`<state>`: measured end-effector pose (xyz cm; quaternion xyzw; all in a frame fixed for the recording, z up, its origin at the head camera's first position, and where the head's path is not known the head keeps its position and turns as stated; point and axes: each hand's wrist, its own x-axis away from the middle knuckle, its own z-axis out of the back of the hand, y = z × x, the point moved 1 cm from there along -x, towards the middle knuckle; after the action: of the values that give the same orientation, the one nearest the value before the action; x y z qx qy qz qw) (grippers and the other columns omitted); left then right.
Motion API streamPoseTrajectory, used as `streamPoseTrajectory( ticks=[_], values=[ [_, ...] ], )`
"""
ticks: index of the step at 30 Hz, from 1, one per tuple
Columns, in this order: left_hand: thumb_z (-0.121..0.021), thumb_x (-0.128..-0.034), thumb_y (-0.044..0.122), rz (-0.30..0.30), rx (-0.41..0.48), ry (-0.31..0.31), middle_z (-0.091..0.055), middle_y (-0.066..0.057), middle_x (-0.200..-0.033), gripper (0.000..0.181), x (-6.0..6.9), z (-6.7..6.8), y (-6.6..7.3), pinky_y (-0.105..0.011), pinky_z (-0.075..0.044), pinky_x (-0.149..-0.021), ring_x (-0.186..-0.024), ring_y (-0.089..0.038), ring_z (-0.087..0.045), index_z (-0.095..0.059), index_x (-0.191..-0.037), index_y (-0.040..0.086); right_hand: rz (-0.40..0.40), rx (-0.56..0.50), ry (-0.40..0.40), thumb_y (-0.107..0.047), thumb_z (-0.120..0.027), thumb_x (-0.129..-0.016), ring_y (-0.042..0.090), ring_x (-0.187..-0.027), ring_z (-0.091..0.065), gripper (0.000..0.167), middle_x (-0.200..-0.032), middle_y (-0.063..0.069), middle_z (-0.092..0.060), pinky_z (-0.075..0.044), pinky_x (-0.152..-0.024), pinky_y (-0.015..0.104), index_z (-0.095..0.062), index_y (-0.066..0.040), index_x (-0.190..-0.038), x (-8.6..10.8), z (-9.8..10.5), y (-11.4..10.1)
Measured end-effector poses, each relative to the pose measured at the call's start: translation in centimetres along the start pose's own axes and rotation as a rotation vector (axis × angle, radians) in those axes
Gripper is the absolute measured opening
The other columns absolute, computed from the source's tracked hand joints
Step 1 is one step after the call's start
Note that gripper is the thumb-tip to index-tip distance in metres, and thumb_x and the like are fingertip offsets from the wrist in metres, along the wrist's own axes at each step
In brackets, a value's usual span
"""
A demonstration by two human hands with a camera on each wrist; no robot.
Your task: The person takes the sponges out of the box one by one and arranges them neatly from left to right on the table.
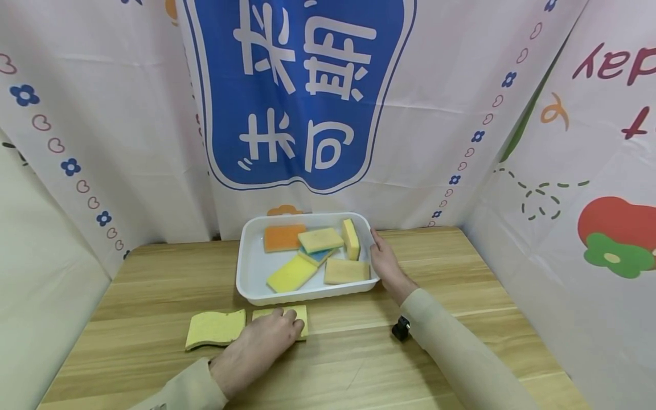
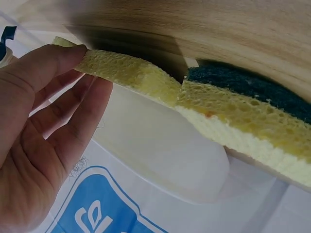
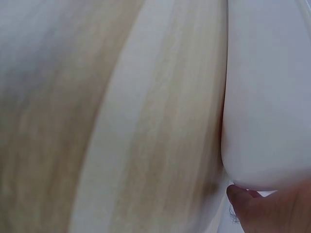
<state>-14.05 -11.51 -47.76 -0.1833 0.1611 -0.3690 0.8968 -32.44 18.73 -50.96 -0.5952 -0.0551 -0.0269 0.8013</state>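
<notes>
A yellow sponge (image 1: 299, 312) lies on the table just in front of a white tray (image 1: 246, 285); my left hand (image 1: 263, 344) pinches it between thumb and fingers. The left wrist view has that hand (image 2: 43, 121) at one end of the thin yellow sponge (image 2: 131, 73). Beside it is a wavy yellow sponge (image 1: 215, 328) with a dark green underside. My right hand (image 1: 388, 265) rests against the tray's right wall, its fingers along the outside. Inside the tray lie an orange sponge (image 1: 284, 238), a bright yellow one (image 1: 292, 273) and several pale yellow ones.
The wooden table (image 1: 353, 364) meets a white printed curtain (image 1: 420, 142) behind the tray. A small black object (image 1: 401, 329) shows beside my right wrist.
</notes>
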Motion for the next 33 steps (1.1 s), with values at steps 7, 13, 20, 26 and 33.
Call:
streamPoseTrajectory(
  ticks=[7, 13, 20, 26, 33],
  values=[
    [-0.093, -0.0935, 0.004, 0.009, 0.022, -0.015, -0.065, -0.002, -0.09, 0.024, -0.1, -0.7, -0.1, -0.021, -0.052, -0.051, -0.077, -0.015, -0.065, -0.073, -0.104, 0.014, -0.001, -0.01, -0.006, -0.017, -0.028, -0.126, 0.035, -0.187, -0.01, 0.065, -0.2, 0.007, -0.013, -0.01, -0.153, 0.057, -0.016, -0.017, -0.19, 0.0, 0.0, 0.0],
    [-0.091, -0.094, 0.001, 0.028, 0.096, -0.054, -0.066, -0.004, -0.094, 0.025, -0.2, -1.0, -0.3, -0.024, -0.056, -0.054, -0.079, -0.019, -0.067, -0.071, -0.106, 0.011, 0.001, -0.006, -0.008, -0.017, -0.027, -0.126, 0.034, -0.187, -0.011, 0.065, -0.2, 0.006, -0.012, -0.011, -0.153, 0.057, -0.015, -0.016, -0.19, 0.0, 0.0, 0.0],
    [-0.089, -0.0921, -0.004, 0.023, 0.208, -0.085, -0.069, -0.006, -0.097, 0.025, -0.5, -0.7, -0.9, -0.028, -0.061, -0.063, -0.082, -0.022, -0.069, -0.075, -0.108, 0.01, 0.015, -0.03, -0.008, -0.017, -0.028, -0.127, 0.033, -0.187, -0.008, 0.064, -0.2, 0.007, -0.011, -0.009, -0.153, 0.056, -0.016, -0.015, -0.189, 0.2, 0.1, 0.0],
    [-0.088, -0.0939, -0.005, 0.018, 0.249, -0.059, -0.07, -0.006, -0.092, 0.021, -0.4, -0.1, -1.4, -0.027, -0.061, -0.062, -0.08, -0.022, -0.068, -0.078, -0.105, 0.009, 0.03, -0.035, -0.015, -0.018, -0.031, -0.127, 0.035, -0.187, -0.011, 0.064, -0.2, 0.007, -0.012, -0.012, -0.153, 0.057, -0.018, -0.017, -0.189, 0.5, 0.1, 0.0],
    [-0.096, -0.096, 0.01, 0.021, 0.353, 0.008, -0.075, -0.005, -0.096, 0.022, -1.3, 1.8, -3.0, -0.028, -0.066, -0.067, -0.081, -0.02, -0.073, -0.077, -0.106, 0.007, 0.027, -0.014, 0.004, -0.017, -0.034, -0.127, 0.038, -0.186, -0.012, 0.063, -0.2, 0.01, -0.012, -0.013, -0.152, 0.058, -0.019, -0.016, -0.189, 0.2, 0.1, 0.0]
  ],
)
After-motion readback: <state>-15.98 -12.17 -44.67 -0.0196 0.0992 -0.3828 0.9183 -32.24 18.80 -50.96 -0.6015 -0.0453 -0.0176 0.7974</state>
